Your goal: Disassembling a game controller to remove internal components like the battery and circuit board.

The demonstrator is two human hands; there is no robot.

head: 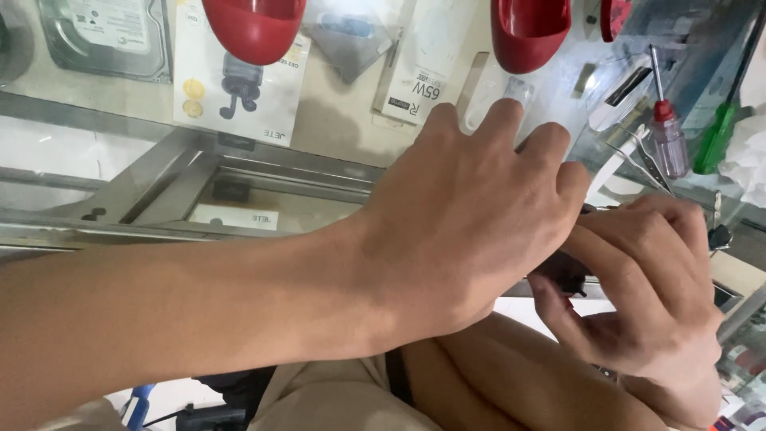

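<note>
My left hand (471,215) reaches in from the left with its back toward me. Its fingers stretch out and slightly apart over the glass counter (335,120); its palm and thumb are hidden, so I cannot tell whether it holds anything. Right beside it, touching its little finger, my right hand (646,279) is curled shut around a small dark object (570,281), of which only a bit shows between the two hands. A thin metal piece (594,209) pokes out between the hands just above my right fingers.
On the counter lie a screwdriver with a red and clear handle (666,132), a green-handled screwdriver (716,136) and metal tweezers (638,156). Two red bowls (255,28) (528,32) stand at the back. A hard drive (104,36) and packaged goods (239,88) lie nearby.
</note>
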